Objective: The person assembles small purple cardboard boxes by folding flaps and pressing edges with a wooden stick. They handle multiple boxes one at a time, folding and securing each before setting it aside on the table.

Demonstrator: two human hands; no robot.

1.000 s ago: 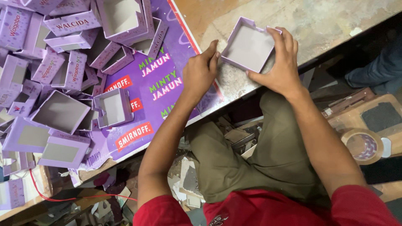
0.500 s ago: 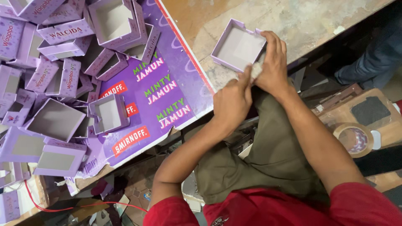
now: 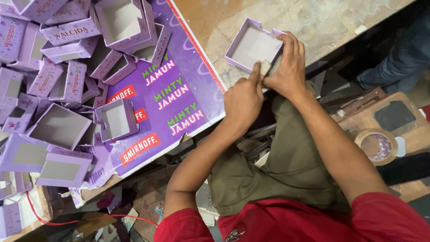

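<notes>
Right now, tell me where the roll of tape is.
In the head view the roll of tape lies at the right, on a brown board beside the person's right forearm, below a dark square pad.

Open tray (image 3: 254,47) on table (image 3: 331,22), box pile (image 3: 67,80) far left, tape roll (image 3: 376,145) lower right.
</notes>
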